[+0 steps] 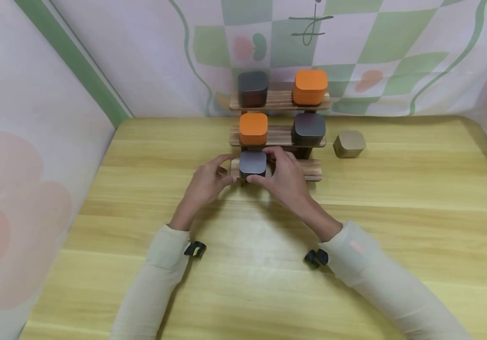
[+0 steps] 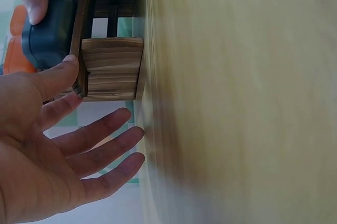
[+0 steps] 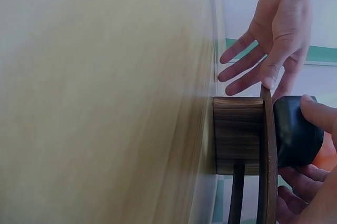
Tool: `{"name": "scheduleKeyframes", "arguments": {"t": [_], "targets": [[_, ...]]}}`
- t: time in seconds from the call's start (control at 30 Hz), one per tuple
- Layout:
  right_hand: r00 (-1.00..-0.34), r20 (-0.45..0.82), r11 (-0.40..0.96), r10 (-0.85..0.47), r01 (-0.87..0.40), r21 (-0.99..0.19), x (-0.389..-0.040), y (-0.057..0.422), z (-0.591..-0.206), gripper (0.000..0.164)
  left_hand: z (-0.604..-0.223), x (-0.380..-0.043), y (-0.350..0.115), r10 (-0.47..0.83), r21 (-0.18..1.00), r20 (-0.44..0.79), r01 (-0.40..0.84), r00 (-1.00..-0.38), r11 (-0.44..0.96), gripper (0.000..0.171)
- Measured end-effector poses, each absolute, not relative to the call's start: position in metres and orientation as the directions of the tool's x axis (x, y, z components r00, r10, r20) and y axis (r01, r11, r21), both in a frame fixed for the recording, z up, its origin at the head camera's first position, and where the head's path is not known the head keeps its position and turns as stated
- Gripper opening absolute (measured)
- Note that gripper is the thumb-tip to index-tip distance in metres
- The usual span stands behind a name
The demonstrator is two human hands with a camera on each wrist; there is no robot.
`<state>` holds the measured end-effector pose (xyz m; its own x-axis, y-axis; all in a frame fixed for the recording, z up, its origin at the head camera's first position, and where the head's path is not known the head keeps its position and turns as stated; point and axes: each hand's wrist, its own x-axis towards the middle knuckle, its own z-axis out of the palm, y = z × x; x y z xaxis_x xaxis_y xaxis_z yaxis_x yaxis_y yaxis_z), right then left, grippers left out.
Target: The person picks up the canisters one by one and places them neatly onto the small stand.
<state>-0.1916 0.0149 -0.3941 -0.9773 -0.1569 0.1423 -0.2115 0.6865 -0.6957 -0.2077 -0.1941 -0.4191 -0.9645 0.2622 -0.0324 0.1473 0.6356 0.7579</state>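
Note:
A three-step wooden display rack [image 1: 281, 136] stands at the back of the table. On the left of its lowest step is a dark grey square tin [image 1: 253, 163] with rounded corners. My right hand [image 1: 285, 180] grips this tin, thumb on its front and fingers behind. At the left end of the lowest step, my left hand [image 1: 206, 182] holds the board's end between thumb and index finger; its other fingers spread out loosely in the left wrist view. The middle step carries an orange tin [image 1: 254, 129] and a dark tin [image 1: 308, 129].
The top step bears another dark tin [image 1: 253, 89] on the left and an orange tin [image 1: 310, 88] on the right. A gold-brown tin [image 1: 349, 144] sits on the table right of the rack. A patterned curtain [image 1: 379, 56] hangs behind the table [image 1: 243, 283].

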Motion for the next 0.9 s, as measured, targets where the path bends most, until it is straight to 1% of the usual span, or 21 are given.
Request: {"name": "scheduleKeyframes", "arguments": {"t": [0.23, 0.6, 0.9], "targets": [[-0.975, 0.157, 0.673, -0.155, -0.221, -0.706, -0.193, 0.015, -0.395, 0.075, -0.419, -0.207, -0.194, 0.26, 0.754, -0.03, 0.149, -0.965, 0.64, 0.056], [-0.973, 0.156, 0.684, -0.171, -0.231, -0.692, -0.191, 0.018, -0.394, 0.079, -0.418, -0.207, -0.193, 0.254, 0.752, -0.049, 0.131, -0.966, 0.646, 0.057], [-0.969, 0.165, 0.682, -0.181, -0.245, -0.689, -0.187, 0.026, -0.394, 0.077, -0.417, -0.206, -0.193, 0.253, 0.747, -0.054, 0.129, -0.966, 0.652, 0.057]]}}
